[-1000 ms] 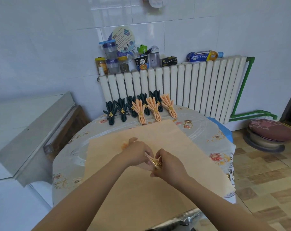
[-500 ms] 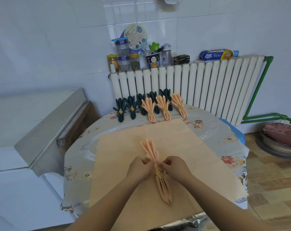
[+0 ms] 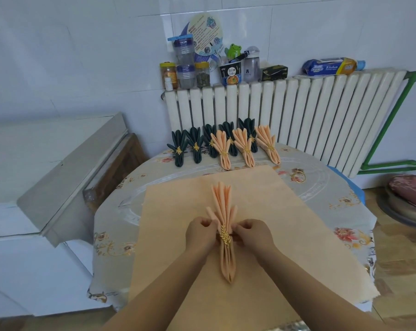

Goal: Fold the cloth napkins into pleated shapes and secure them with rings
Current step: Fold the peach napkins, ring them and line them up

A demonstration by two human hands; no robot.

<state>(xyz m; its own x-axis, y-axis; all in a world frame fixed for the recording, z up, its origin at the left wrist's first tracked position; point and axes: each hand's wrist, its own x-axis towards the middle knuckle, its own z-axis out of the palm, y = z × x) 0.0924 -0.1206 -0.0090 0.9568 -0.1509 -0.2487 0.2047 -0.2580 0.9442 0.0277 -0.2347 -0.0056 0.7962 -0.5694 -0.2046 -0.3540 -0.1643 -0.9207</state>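
Observation:
A pleated peach napkin [image 3: 222, 206] lies lengthwise on a flat peach cloth [image 3: 285, 223], cinched by a gold leaf ring [image 3: 225, 236] at its waist. My left hand [image 3: 201, 232] pinches the outer pleats on the left side just above the ring. On the other side my right hand [image 3: 252, 235] pinches the pleats beside the ring. The pleats fan out above the ring toward the far side. At the table's back edge stand several finished napkins, dark green ones [image 3: 178, 149] and peach ones [image 3: 244, 146], each with a gold ring.
A loose gold ring [image 3: 298, 176] lies on the floral tablecloth [image 3: 116, 225] at the back right. A white radiator [image 3: 297, 111] topped with jars and bottles stands behind. A white cabinet [image 3: 35, 163] is at the left, a cushioned stool [image 3: 409, 197] at the right.
The ringed napkin went from bunched between my hands to lying flat on the cloth. The pleats above the ring have since fanned out wider.

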